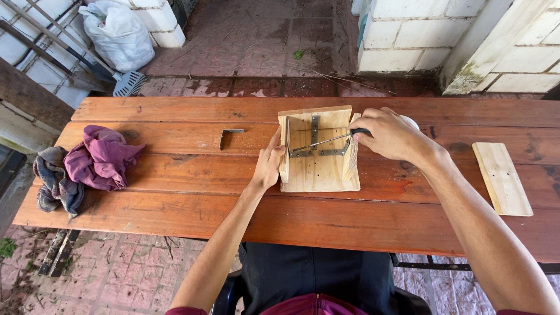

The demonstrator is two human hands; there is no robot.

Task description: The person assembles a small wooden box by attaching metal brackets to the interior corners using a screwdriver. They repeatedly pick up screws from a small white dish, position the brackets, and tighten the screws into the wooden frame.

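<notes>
1. Spanning the whole view: long reddish wooden table (175,192), standing on brick paving beside white block walls.
2. Sitting at the table's middle: pale wooden box assembly (318,169), base board lying flat, side boards standing up at its left, back and right edges.
3. Lying well apart at the table's left end: purple cloth (100,157), bunched against a grey rag.
4. Lying near the right end: loose pale plank (501,178), untouched.
5. Bracing the box: left hand (268,163), palm and fingers pressing flat against the outside of the left side board, gripping nothing, only steadying.
6. Wrapping closed around a dark handle: right hand (392,134), holding a screwdriver (326,140) whose thin shaft is slanting down to the left into the box.
7. Lining the inside corners: metal angle brackets (318,150), the screwdriver tip meeting them near the left wall.
8. Waiting on the bare boards left of the box: spare metal bracket (228,135).
9. Judging the step: driving a screw through a bracket into the left board.
10. Calling next for steady downward pressure, tip staying seated, left hand countering the push.
</notes>
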